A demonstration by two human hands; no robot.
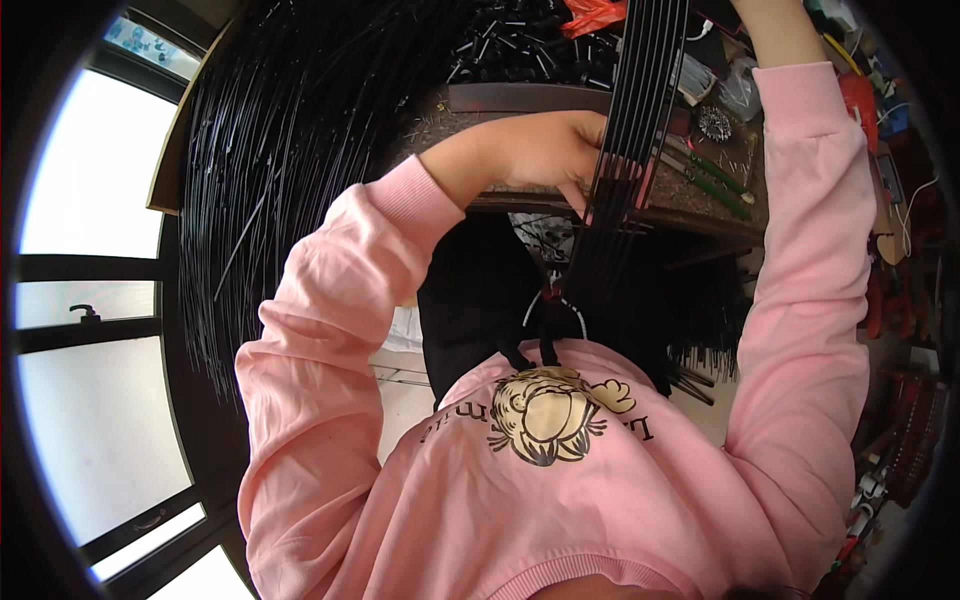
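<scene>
I see my left hand (555, 150) closed around a bundle of thin black rods (632, 120), fingers wrapped across the bundle just above the near edge of the tabletop (520, 100). The rods run as a flat, parallel set from the far side of the tabletop down past its near edge toward my chest, where they end close to the black apron (480, 300). My right arm, in a pink sleeve (810, 300), reaches up along the right edge of the tabletop; the right hand itself passes out of view at the top, so I cannot tell whether it is open or closed, or what it holds. A large fan of loose black rods (290, 150) lies off the left edge of the tabletop. Green-handled tools (720, 185) rest near the right edge, and a heap of small black parts (520, 45) sits at the far edge.
</scene>
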